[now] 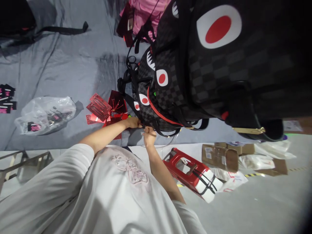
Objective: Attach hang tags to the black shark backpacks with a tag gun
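Both of my hands meet at the lower end of a black checkered bag (147, 113) with red-and-white eye patches. My left hand (133, 123) is closed, its fingertips pinched at the bag's edge. Just right of it, my right hand (149, 135) is closed too, with its fingers bent towards the same spot. What lies between the fingertips is too small to make out. Left of the bag, shiny red cards (99, 107) lie spread on the grey cloth. Larger checkered bags (168, 94) of the same pattern lean behind and to the right.
A clear plastic bag of small black and pink pieces (48, 113) lies at left on the grey-covered table (73, 65). A pink bag (146, 16) stands at the back. On the floor at right are a red-and-white stool (187, 169) and cardboard boxes (219, 157).
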### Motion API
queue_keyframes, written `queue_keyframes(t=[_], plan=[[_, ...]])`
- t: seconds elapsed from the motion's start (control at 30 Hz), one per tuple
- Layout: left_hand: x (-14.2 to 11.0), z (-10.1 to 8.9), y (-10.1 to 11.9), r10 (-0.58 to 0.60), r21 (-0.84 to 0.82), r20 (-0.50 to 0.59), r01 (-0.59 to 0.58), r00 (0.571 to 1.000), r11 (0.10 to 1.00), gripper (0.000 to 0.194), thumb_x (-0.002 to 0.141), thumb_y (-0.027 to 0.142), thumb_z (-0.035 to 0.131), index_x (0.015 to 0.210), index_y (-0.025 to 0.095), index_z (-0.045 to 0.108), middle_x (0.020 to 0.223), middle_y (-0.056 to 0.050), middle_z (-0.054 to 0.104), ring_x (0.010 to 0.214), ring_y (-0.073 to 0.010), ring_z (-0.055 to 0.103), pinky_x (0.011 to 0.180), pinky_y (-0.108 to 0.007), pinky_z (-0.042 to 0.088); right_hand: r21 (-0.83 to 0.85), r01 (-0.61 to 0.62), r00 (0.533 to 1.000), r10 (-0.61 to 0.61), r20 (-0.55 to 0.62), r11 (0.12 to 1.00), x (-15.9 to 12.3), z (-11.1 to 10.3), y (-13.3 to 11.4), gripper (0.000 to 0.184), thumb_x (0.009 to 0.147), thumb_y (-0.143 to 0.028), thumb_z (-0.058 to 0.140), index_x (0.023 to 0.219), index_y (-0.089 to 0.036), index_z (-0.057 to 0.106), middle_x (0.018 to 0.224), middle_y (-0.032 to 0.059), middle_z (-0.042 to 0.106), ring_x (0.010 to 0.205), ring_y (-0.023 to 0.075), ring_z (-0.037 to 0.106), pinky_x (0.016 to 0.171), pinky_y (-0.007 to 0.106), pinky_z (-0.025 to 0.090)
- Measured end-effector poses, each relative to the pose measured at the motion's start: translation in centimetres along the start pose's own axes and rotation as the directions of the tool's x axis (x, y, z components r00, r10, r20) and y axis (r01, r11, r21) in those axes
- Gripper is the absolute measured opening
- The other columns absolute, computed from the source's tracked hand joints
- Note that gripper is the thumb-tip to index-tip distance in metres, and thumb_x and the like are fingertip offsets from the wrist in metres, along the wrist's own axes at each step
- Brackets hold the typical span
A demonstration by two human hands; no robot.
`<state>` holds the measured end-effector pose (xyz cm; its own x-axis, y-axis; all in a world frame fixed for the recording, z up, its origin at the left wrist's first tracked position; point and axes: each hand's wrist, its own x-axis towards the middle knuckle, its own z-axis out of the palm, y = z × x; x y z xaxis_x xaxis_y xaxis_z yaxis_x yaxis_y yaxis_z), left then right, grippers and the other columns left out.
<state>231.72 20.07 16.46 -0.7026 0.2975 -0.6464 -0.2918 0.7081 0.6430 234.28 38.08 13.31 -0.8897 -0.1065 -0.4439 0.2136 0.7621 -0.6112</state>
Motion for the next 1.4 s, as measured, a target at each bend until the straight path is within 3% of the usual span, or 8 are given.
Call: queue_keyframes(t=[0.17,0.33,0.53,0.73,0.9,1.1,1.23,1.4], plan=[[-1.8,-1.6,-0.3,0.094,-0.179,0.142,-0.068,0.985,0.982,0.061,0.062,0.021,0.087,0.117,0.016,0.063,0.09,-0.002,0.071,0.088,-0.0201,0.067,0.084,-0.032,0.052,0.187,-0.094,0.994,0.102,-0.034,0.978,-1.0,-0.4,-0.5,0.02,0.097,-0.03,0.051,0.093,-0.015,0.064,0.078,-0.0007,0.066,0.061,0.0106,0.061,0.061,0.024,0.048],[-2.5,-1.7,-0.5,0.132,-0.447,0.114,-0.068,0.985,0.892,0.06,0.082,0.021,0.063,0.139,0.017,0.043,0.091,-0.003,0.071,0.08,-0.0145,0.068,0.072,-0.025,0.052,0.34,-0.247,0.968,0.218,0.121,0.908,0.1,-0.2,-1.2,0.026,0.097,-0.038,0.057,0.095,-0.013,0.063,0.074,-0.0021,0.062,0.057,0.008,0.056,0.057,0.023,0.051],[-3.3,-1.6,-2.0,0.195,-0.557,0.144,-0.083,0.97,0.827,0.069,0.068,0.02,0.077,0.133,0.015,0.052,0.092,-0.005,0.072,0.08,-0.0168,0.07,0.072,-0.028,0.055,0.421,-0.398,0.912,0.304,0.274,0.815,0.8,-0.4,-1.4,0.025,0.098,-0.038,0.056,0.1,-0.013,0.062,0.072,-0.003,0.061,0.052,0.0058,0.052,0.049,0.019,0.046],[-3.0,-1.3,-3.3,0.181,-0.426,-0.135,-0.221,0.974,0.877,0.045,0.068,0.016,0.075,0.111,0.014,0.064,0.091,-0.004,0.071,0.079,-0.0147,0.066,0.071,-0.023,0.051,0.474,-0.481,0.857,0.282,0.432,0.737,1.0,-1.3,-1.2,0.02,0.096,-0.032,0.06,0.102,-0.013,0.061,0.076,-0.0018,0.065,0.055,0.0076,0.059,0.052,0.02,0.049],[-4.1,0.0,-4.3,0.186,-0.243,-0.406,-0.301,0.895,0.922,0.021,0.09,0.032,0.059,0.096,0.015,0.07,0.088,-0.006,0.07,0.08,-0.0157,0.063,0.077,-0.026,0.048,0.478,-0.517,0.823,0.26,0.505,0.71,1.5,-2.3,-0.3,0.016,0.094,-0.028,0.063,0.098,-0.013,0.062,0.08,-0.0014,0.063,0.059,0.0063,0.057,0.052,0.018,0.047],[-4.4,2.1,-4.3,0.373,-0.104,-0.431,-0.456,0.822,0.884,0.02,0.086,0.022,0.064,0.105,0.016,0.07,0.102,-0.007,0.07,0.094,-0.0162,0.065,0.084,-0.023,0.049,0.468,-0.558,0.767,0.212,0.605,0.686,2.3,-3.2,0.3,0.017,0.093,-0.029,0.064,0.095,-0.013,0.062,0.073,-0.0039,0.058,0.055,0.0054,0.051,0.049,0.017,0.043],[-3.6,3.1,-4.5,0.352,-0.035,-0.526,-0.433,0.774,0.901,0.026,0.098,0.024,0.047,0.109,0.014,0.068,0.103,-0.01,0.07,0.095,-0.0168,0.065,0.086,-0.027,0.049,0.473,-0.59,0.734,0.19,0.652,0.654,2.1,-3.6,0.5,0.011,0.091,-0.024,0.065,0.094,-0.014,0.063,0.073,-0.0043,0.058,0.058,0.0061,0.053,0.054,0.018,0.046],[-2.9,3.2,-3.5,0.428,0.1,-0.49,-0.438,0.76,0.893,0.022,0.095,0.028,0.055,0.097,0.018,0.074,0.119,-0.011,0.067,0.109,-0.0234,0.058,0.1,-0.041,0.041,0.449,-0.63,0.687,0.184,0.703,0.634,2.0,-3.7,0.3,0.008,0.089,-0.019,0.067,0.091,-0.013,0.063,0.069,-0.0053,0.056,0.051,0.0038,0.046,0.044,0.015,0.036]])
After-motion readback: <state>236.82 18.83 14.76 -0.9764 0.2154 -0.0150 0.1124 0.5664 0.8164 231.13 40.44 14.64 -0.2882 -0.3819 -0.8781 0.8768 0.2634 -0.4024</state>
